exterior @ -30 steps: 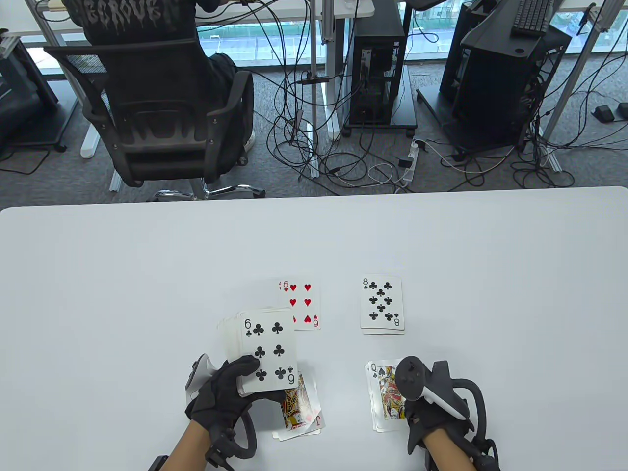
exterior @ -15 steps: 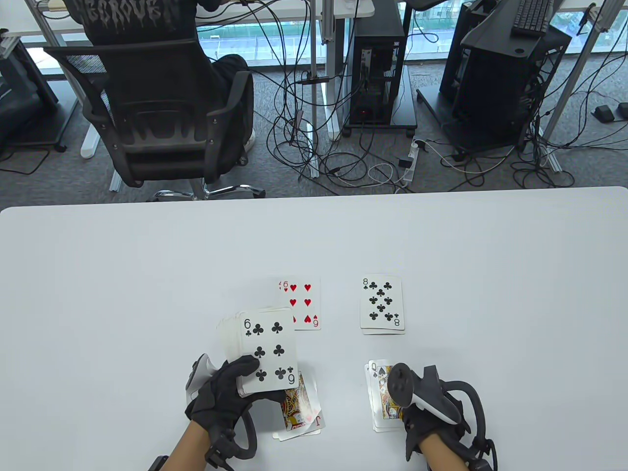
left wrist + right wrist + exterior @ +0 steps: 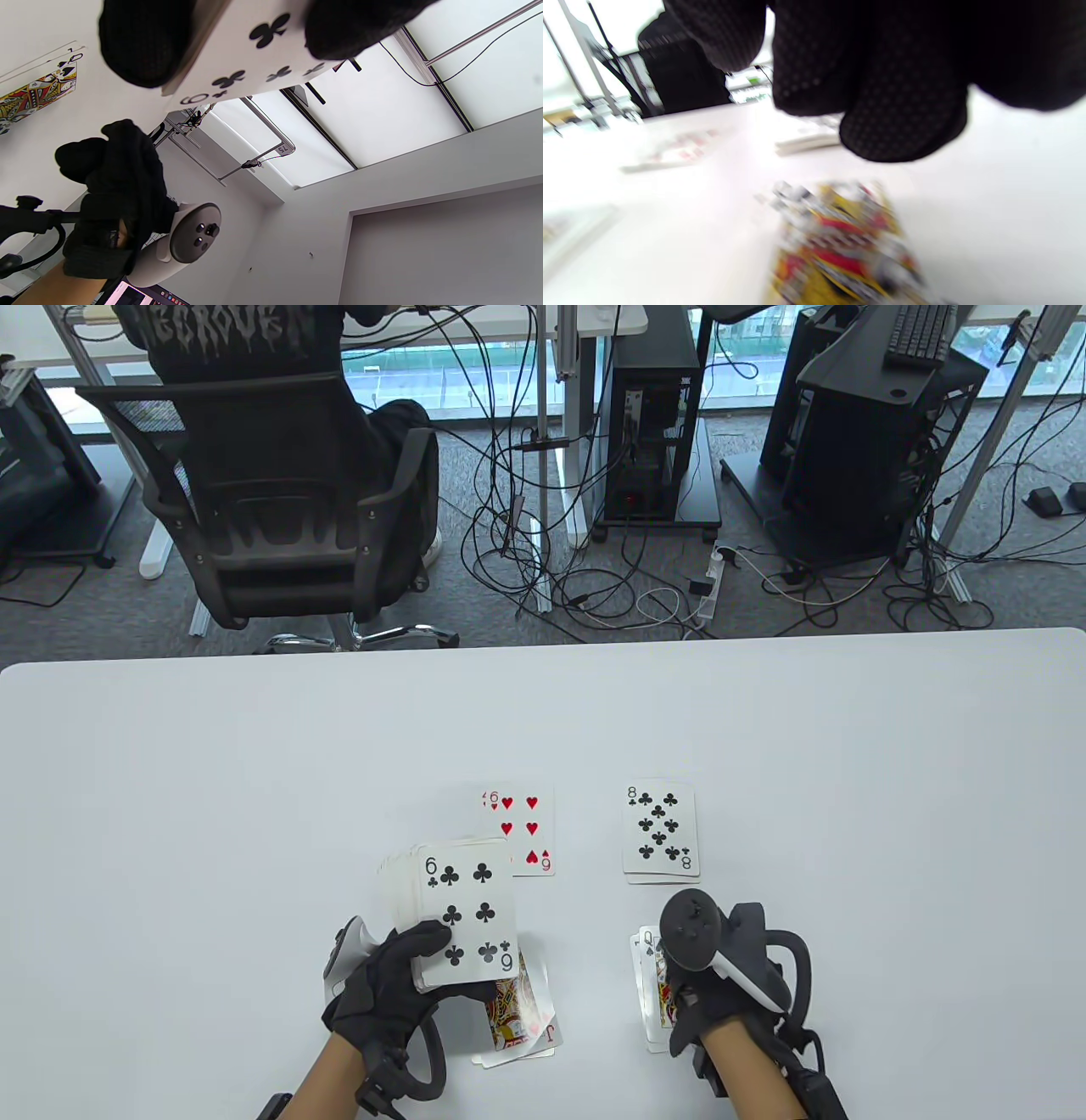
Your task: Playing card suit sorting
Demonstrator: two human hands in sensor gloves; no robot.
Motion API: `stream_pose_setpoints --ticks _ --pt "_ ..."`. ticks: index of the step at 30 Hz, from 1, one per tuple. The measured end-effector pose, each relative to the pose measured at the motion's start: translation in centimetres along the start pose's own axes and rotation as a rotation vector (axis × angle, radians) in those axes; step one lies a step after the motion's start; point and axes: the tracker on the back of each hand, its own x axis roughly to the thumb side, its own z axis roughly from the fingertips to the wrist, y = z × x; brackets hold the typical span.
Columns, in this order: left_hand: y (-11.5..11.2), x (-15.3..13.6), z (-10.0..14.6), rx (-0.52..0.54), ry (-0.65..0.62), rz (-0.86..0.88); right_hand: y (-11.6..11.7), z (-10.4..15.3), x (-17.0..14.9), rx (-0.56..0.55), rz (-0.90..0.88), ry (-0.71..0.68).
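Four piles: face-up playing-card stacks (image 3: 660, 831) on white table (image 3: 212, 814), lower centre.
Left hand (image 3: 386, 988): grips fanned deck (image 3: 454, 912).
Right hand (image 3: 708, 1005): grip unclear.
Room: black mesh chair (image 3: 271, 492), upper left.

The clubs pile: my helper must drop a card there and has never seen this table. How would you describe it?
On the white table, four face-up piles sit near the front edge, ahead of the gloved hands. Take the far row's right-hand pile, beyond the right hand. This clubs pile alone shows a black eight on top.

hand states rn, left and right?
Left hand: holding the card stack, six of clubs on top.
Right hand: above the queen pile, holding nothing visible; fingers hidden, cannot tell.
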Motion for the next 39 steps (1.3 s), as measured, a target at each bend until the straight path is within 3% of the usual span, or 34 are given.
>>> stream_pose_setpoints --ticks 9,12,22,30,39 --pt "0.1 0.0 0.0 0.009 0.012 -0.025 0.7 0.2 8.2 -0.268 -0.386 -0.43" --pt "0.2 0.0 0.0 0.007 0.018 -0.028 1.8 0.5 10.1 -0.238 -0.427 -0.493" --pt "-0.1 -0.2 -0.2 -0.012 0.025 -0.032 3.3 0.6 10.3 -0.202 -0.244 -0.444" --pt "-0.3 -0.2 -0.2 -0.027 0.024 -0.026 3.2 0.1 8.9 -0.314 -0.473 -0.382" --pt "-0.1 -0.2 -0.2 -0.008 0.017 -0.031 3.6 -0.9 7.7 -0.279 -0.589 -0.33"
